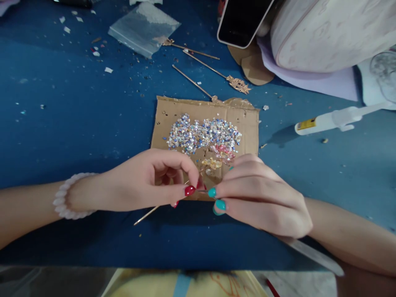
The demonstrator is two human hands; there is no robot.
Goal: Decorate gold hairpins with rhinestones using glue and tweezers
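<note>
Over the front of a cardboard piece (252,132), my left hand (161,179) pinches a thin gold hair stick (145,216). Its bare end slants out below my fingers, and its other end is hidden by them. My right hand (260,194) is closed on slim tweezers (318,258); their pale, rounded back end sticks out under the wrist. The dark tip meets my left fingertips, and any small piece there is hidden. Behind my hands, a heap of blue and clear chips (201,134) lies on the cardboard, with pink chips (222,152) and yellow chips (212,163) nearer me.
Behind the cardboard lie several gold hair sticks, one with an ornate head (238,84), and a clear zip bag (144,29). To the right lies a white glue bottle (328,120). A phone (244,20) leans by a pale round case (334,37). White scraps dot the blue table.
</note>
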